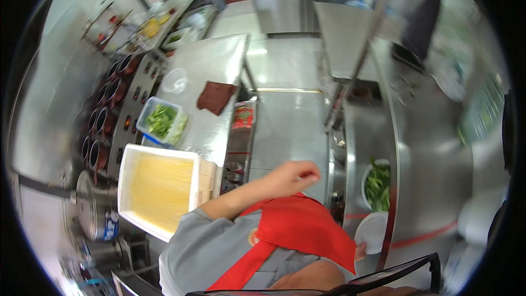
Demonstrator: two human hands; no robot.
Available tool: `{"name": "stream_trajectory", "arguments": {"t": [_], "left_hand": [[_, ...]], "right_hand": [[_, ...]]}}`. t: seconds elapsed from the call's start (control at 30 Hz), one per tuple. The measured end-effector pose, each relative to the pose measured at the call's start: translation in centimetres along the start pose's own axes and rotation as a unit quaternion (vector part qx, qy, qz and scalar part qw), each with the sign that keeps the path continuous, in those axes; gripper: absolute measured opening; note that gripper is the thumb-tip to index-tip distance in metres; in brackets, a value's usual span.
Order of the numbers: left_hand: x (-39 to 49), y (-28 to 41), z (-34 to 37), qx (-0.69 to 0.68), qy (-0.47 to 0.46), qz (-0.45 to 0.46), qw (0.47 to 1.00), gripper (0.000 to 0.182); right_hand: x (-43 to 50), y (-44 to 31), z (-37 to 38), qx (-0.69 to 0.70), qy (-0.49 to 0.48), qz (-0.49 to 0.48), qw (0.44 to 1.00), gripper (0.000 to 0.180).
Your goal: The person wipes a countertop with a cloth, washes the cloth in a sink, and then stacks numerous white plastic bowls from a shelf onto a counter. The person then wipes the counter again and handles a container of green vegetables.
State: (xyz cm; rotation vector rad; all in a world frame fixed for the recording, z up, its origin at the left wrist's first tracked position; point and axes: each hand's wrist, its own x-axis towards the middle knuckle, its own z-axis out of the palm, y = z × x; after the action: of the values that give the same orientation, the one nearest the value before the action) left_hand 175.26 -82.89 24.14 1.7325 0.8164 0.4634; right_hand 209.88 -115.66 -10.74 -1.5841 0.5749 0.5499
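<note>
My left hand (299, 176) is held in front of my red apron, over the aisle floor. Its fingers are loosely curled, and nothing shows in them. At the right, partly hidden by my apron, my right hand (361, 251) grips the rim of a round white container or lid (372, 232). Just beyond that white piece stands a white bowl of leafy greens (377, 185) on the steel counter's lower surface. Left of my body sits a white foam box (158, 230) filled with thin yellow noodles (162, 189).
A plastic tub of chopped greens (161, 121), a clear round container (174, 81) and a folded brown cloth (215, 97) lie on the left steel table (205, 131). Beyond it is a cooker with several round wells (111, 121). A steel post (363, 57) rises at the right.
</note>
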Motion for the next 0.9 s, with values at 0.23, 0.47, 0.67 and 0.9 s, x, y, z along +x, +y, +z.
{"name": "stream_trajectory", "arguments": {"t": [0.23,0.47,0.67,0.9], "left_hand": [[7.2,-10.1,-6.8,0.155,0.066,-0.039,0.985,0.066],[7.3,-20.2,-26.5,0.076,0.379,-0.217,0.896,0.045],[0.4,-29.4,-47.8,0.014,0.773,-0.175,0.61,0.048],[-1.7,-41.1,-59.3,-0.055,0.744,-0.557,0.366,0.055]], "right_hand": [[-17.7,-7.7,30.9,-0.152,-0.445,-0.129,0.873,0.046],[-35.7,-3.0,55.3,-0.337,-0.697,0.035,0.632,0.054],[-43.9,2.2,66.9,-0.429,-0.824,-0.135,0.345,0.046],[-45.0,8.1,74.6,-0.523,-0.802,-0.028,0.287,0.032]]}}
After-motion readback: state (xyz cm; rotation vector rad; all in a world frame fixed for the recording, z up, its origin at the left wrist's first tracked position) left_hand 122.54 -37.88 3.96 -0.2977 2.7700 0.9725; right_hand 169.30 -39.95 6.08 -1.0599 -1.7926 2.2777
